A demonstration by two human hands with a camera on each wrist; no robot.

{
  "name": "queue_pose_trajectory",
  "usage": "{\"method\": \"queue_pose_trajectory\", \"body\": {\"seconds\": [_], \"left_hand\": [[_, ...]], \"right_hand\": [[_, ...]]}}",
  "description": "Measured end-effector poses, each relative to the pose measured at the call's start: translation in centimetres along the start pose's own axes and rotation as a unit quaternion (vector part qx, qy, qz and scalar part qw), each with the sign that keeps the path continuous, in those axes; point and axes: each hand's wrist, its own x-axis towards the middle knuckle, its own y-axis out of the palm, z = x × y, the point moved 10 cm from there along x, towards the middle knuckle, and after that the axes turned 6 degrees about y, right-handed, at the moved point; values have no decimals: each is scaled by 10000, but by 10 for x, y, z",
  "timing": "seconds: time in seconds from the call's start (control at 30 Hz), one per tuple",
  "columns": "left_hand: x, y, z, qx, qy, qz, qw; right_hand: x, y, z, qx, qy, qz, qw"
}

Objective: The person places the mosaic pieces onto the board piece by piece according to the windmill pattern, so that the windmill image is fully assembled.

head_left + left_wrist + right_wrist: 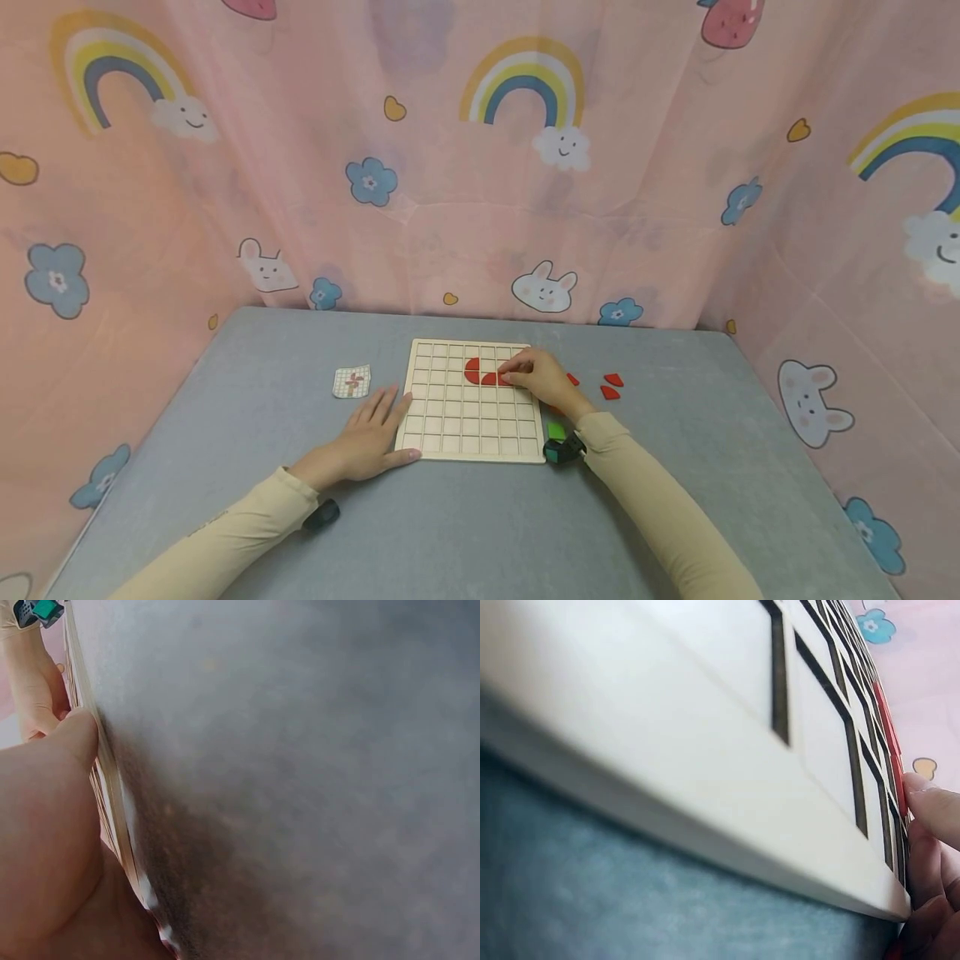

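A square wooden grid board (pixel 456 425) lies on the table. Several red rounded pieces (pixel 472 372) sit in its upper middle cells. Over the board's upper right part, my right hand (pixel 546 382) pinches a red piece with thumb and fingers, low against the grid. In the right wrist view a fingertip (pixel 934 806) meets a red piece (pixel 897 784); the other fingers are curled beneath. My left hand (pixel 367 437) rests flat at the board's left edge, fingers spread, thumb along the lower left corner. The left wrist view shows that thumb (pixel 79 735) against the board's side.
Loose red pieces (pixel 613 380) lie right of the board, some partly hidden by my right hand. A green piece (pixel 556 431) is beside the board's lower right edge. Left of the board lies a small pattern card (pixel 352 382). A pink printed curtain (pixel 450 233) surrounds the table.
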Motion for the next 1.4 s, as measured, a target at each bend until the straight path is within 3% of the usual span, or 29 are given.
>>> {"method": "queue_pose_trajectory", "body": {"seconds": [0.33,0.87,1.2,1.4], "left_hand": [[-2,-4,-5,-188,15,129,9997],[-2,-2,-2,-66,-22,140,9999],[-1,1,-1,-55,-24,189,9998],[-1,-4,-4,-101,17,93,9999]], "right_hand": [[1,1,-1,-16,53,-15,10000],[2,0,2,-120,-22,-27,9999],[-9,-15,0,8,-27,-192,9998],[-16,-36,-3,-208,-112,-355,9991]]}}
